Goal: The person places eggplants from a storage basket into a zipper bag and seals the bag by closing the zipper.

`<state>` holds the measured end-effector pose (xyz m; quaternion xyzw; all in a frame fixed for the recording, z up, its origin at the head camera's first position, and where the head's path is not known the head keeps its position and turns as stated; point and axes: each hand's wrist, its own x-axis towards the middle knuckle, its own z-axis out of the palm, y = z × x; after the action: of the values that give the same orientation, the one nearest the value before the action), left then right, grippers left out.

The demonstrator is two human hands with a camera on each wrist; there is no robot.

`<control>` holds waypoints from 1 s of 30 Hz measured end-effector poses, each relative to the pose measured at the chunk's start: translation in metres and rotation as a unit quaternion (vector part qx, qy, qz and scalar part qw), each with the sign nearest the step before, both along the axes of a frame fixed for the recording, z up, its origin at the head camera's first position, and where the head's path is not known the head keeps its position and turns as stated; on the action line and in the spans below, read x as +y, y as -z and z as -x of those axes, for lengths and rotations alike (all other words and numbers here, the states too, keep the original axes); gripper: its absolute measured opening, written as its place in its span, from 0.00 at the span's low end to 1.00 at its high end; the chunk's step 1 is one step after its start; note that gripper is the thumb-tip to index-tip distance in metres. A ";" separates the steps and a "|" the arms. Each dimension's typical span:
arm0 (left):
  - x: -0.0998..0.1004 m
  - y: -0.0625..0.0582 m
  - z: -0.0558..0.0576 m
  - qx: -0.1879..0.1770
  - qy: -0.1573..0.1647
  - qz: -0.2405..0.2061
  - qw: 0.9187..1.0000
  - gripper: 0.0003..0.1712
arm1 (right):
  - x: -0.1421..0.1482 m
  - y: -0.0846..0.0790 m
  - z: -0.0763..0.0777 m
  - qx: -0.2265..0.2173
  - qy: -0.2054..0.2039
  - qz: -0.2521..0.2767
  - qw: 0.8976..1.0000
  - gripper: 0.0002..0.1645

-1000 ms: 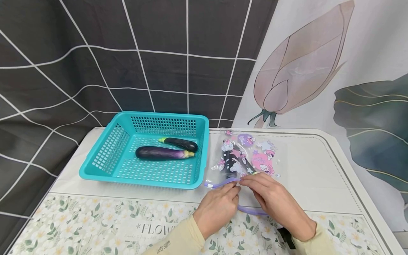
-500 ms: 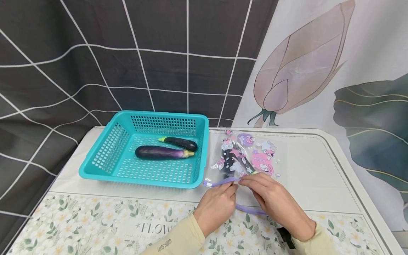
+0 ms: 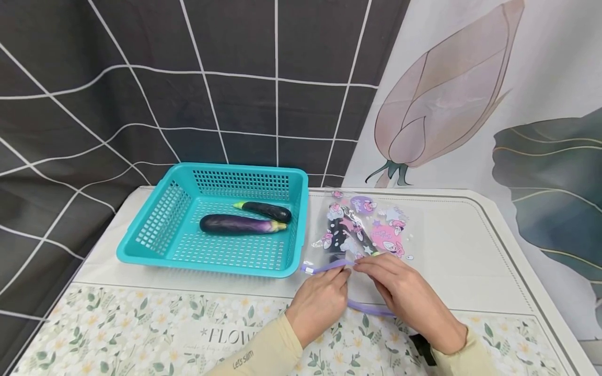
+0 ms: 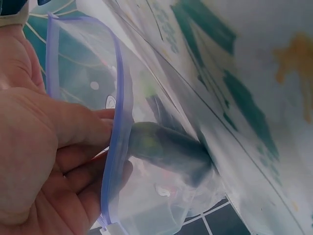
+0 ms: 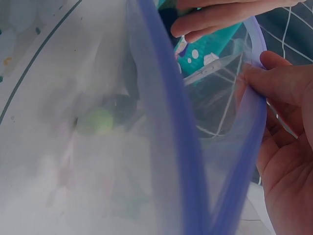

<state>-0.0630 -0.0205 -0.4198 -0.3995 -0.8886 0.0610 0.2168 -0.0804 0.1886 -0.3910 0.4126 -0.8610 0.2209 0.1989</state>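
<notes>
A clear zip bag [image 3: 400,214] with pink and purple cartoon prints lies flat on the table, its purple-edged mouth toward me. Dark eggplants show through the film, one eggplant [image 4: 171,147] lying just inside the mouth in the left wrist view. My left hand [image 3: 322,300] pinches the upper purple edge between thumb and fingers, near the white slider [image 3: 309,270]. Close beside it, my right hand [image 3: 406,287] pinches the same edge. The lower purple edge [image 3: 371,308] hangs apart from the upper one, so the mouth gapes, as the right wrist view also shows.
A turquoise basket [image 3: 211,269] stands left of the bag. Inside lie a large purple eggplant [image 3: 240,225] and a smaller dark eggplant [image 3: 264,210]. A floral mat [image 3: 141,334] covers the table's near part. A dark grid-patterned curtain [image 3: 235,104] hangs right behind the basket.
My left hand has shifted very slightly left along the bag's edge. The right hand, the bag and the basket are nearly unchanged.
</notes>
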 end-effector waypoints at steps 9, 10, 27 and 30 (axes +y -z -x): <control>0.001 0.001 0.002 -0.004 0.022 0.015 1.000 0.10 | -0.001 0.000 0.000 0.013 0.002 0.003 1.000 0.30; 0.001 0.001 0.002 -0.005 0.022 0.017 1.000 0.10 | -0.001 0.000 0.000 0.012 0.003 0.002 1.000 0.31; 0.000 -0.003 0.001 -0.017 0.049 0.023 0.998 0.09 | -0.001 0.000 0.000 0.004 0.003 -0.002 1.000 0.31; 0.000 -0.004 0.001 -0.016 0.054 0.025 0.998 0.09 | -0.001 0.000 0.000 0.009 0.002 0.001 1.000 0.30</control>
<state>-0.0644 -0.0206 -0.4159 -0.4533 -0.8673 0.0645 0.1956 -0.0800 0.1881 -0.3908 0.4129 -0.8598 0.2174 0.2072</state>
